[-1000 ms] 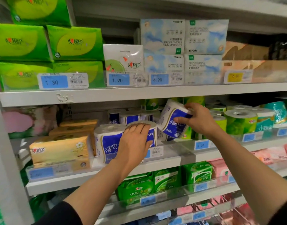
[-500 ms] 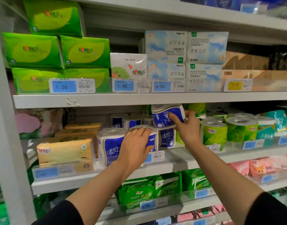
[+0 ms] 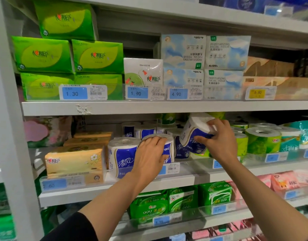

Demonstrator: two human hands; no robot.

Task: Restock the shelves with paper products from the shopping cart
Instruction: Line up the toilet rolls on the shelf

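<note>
We face a grey metal shelf unit [image 3: 149, 107]: green tissue packs [image 3: 45, 54] and pale blue facial tissue packs [image 3: 183, 51] on the upper shelf; blue-and-white toilet rolls [image 3: 121, 153], yellow tissue packs [image 3: 73, 162] and green-wrapped rolls [image 3: 262, 140] on the middle shelf [image 3: 219, 173].

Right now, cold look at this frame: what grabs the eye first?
Two bare forearms reaching into the middle shelf: the right hand grips a tilted blue-and-white toilet roll above the row, while the left hand holds an upright roll at the shelf's front. Next, the bright green tissue packs stacked at upper left above the 1.30 price tag.
</note>
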